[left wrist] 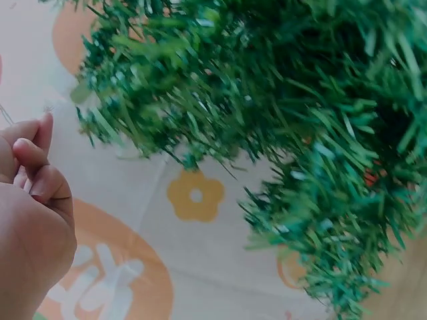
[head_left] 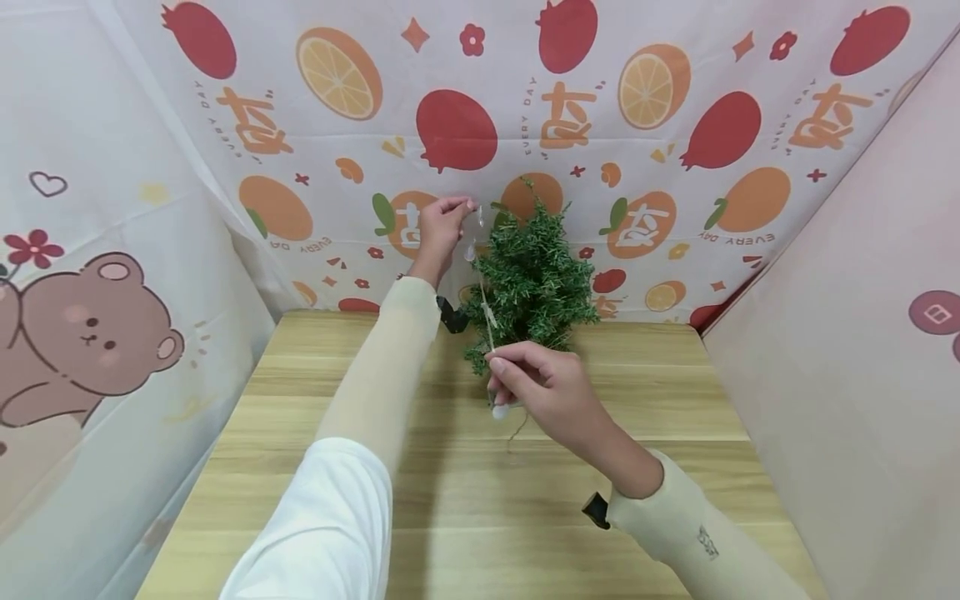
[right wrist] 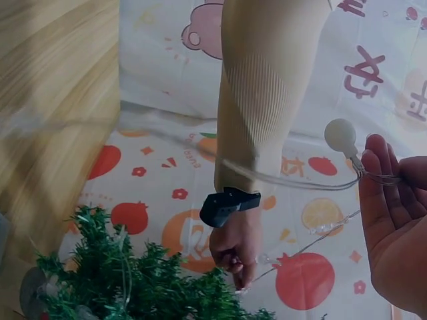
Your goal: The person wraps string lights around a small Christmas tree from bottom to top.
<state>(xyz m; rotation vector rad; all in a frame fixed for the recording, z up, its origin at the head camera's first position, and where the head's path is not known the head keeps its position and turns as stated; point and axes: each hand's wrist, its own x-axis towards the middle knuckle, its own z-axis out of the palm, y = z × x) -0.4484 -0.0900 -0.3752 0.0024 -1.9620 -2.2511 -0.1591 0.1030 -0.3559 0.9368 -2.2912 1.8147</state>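
A small green artificial tree (head_left: 536, 271) stands at the back of the table. My left hand (head_left: 441, 233), just left of its upper branches, pinches a thin string with clear beads (head_left: 488, 315). The string runs down in front of the tree to my right hand (head_left: 551, 387), which pinches it between thumb and fingers. A round white piece (right wrist: 341, 137) on the string hangs by the right fingertips. In the right wrist view, a doubled strand (right wrist: 293, 183) trails from the right hand across the forearm. The left wrist view shows the left fingers pinched beside the branches (left wrist: 153, 100).
The wooden table (head_left: 322, 508) reaches back to a fruit-printed cloth (head_left: 607, 33). Cloth walls stand on both sides, the left one with a printed bear (head_left: 112, 333). A thin loose strand (head_left: 513, 435) hangs below the right hand. Black wrist cameras (head_left: 597, 510) sit on the sleeves.
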